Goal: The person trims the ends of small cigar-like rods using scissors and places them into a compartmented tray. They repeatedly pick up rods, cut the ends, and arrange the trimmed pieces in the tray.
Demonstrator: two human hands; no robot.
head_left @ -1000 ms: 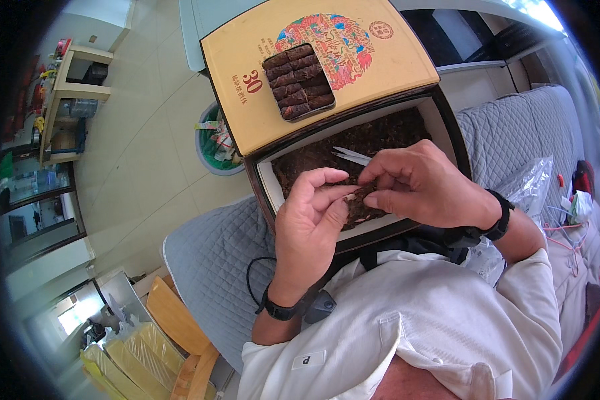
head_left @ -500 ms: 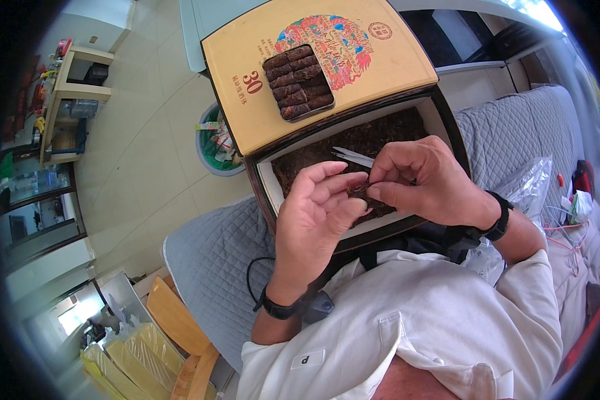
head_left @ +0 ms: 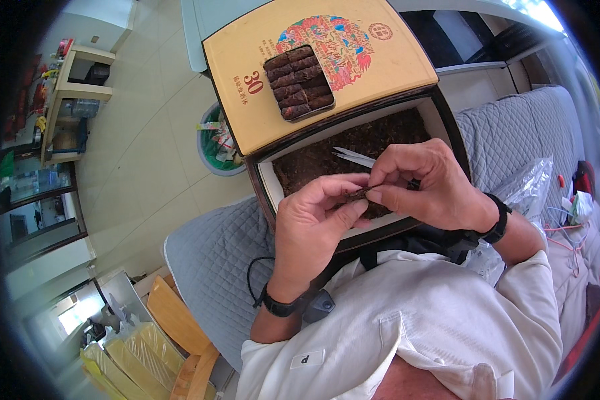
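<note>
My left hand (head_left: 317,217) is closed, with thumb and fingers pinching a small dark brown leaf roll (head_left: 357,194). My right hand (head_left: 428,183) meets it there, thumb and forefinger pressed on the roll's other end. Silver scissors (head_left: 353,157) stick out from my right hand, blades pointing left; their handle is mostly hidden in the palm. Below both hands, crumbled dark brown leaf (head_left: 323,150) fills the open box (head_left: 263,179). On the box's yellow lid (head_left: 247,127) rests a small tin (head_left: 332,107) with several dark brown rolls (head_left: 301,83) side by side.
Left of the box, a bin (head_left: 203,150) with a green liner stands on the tiled floor. Grey quilted covers (head_left: 213,247) lie on both sides. Clear plastic wrapping (head_left: 530,183) sits at the right, and a wooden chair (head_left: 177,317) at lower left.
My left fingers have curled in and lowered over the brown roll, so more of its length shows between the hands. My right hand has hardly moved.
</note>
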